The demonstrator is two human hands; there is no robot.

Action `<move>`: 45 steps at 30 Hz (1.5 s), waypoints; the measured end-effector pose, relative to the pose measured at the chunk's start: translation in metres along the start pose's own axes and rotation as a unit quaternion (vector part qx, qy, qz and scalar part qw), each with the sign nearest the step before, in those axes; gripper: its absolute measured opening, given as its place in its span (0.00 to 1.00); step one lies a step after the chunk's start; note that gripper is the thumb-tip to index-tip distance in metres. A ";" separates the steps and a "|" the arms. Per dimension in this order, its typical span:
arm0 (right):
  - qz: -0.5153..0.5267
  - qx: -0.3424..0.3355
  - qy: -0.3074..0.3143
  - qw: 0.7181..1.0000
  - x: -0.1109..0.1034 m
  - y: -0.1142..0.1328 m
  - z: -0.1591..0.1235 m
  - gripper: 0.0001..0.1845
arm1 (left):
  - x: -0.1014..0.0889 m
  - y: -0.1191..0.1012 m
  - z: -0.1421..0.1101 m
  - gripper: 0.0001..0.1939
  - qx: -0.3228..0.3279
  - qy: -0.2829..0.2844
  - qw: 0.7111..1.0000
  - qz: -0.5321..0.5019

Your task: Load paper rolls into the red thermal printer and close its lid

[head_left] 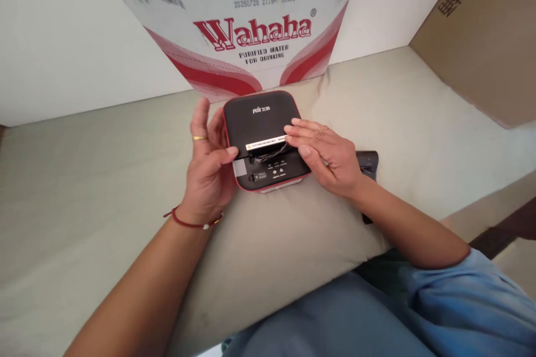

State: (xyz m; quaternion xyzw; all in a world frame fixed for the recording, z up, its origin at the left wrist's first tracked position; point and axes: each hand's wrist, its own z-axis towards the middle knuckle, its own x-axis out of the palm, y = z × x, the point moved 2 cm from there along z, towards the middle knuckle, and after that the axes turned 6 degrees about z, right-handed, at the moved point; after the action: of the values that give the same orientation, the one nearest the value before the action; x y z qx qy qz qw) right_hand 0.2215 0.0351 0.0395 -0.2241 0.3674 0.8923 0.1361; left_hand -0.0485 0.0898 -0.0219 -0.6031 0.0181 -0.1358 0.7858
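Note:
A small black device with a red rim (259, 122) lies on a beige cushion (272, 245) in front of me; it has a white warning strip and a slot across its top. My left hand (207, 170) holds its left edge, with the thumb pressed at the slot's left end and the fingers raised. My right hand (324, 153) rests on the device's right side, fingers stretched flat toward the slot. A small white tab (238, 167) shows by my left thumb.
A white and red Wahaha water carton (251, 22) stands just behind the device. A brown cardboard box (486, 39) leans at the right. A dark object (368, 162) lies partly hidden under my right wrist. The beige surface (84, 178) spreads to the left.

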 end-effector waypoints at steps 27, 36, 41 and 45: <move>-0.032 -0.132 -0.014 0.991 0.003 0.010 -0.029 0.20 | 0.016 -0.003 -0.015 0.58 -0.014 0.093 0.995 -0.043; -0.038 -0.153 0.018 0.987 0.005 0.006 -0.024 0.21 | 0.016 0.006 -0.010 0.58 0.019 0.085 0.996 -0.027; 0.001 -0.106 0.015 0.994 -0.011 0.027 0.000 0.20 | 0.016 0.016 -0.005 0.58 0.030 0.087 0.995 -0.040; -0.071 0.093 0.089 0.989 -0.019 0.037 0.052 0.22 | 0.014 0.023 -0.002 0.59 0.049 0.092 0.993 -0.052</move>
State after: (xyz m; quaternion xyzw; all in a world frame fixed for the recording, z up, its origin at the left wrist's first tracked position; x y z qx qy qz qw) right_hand 0.2073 0.0453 0.1037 -0.3143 0.4424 0.8191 0.1859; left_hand -0.0313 0.0906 -0.0425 -0.5489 0.0518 -0.2322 0.8013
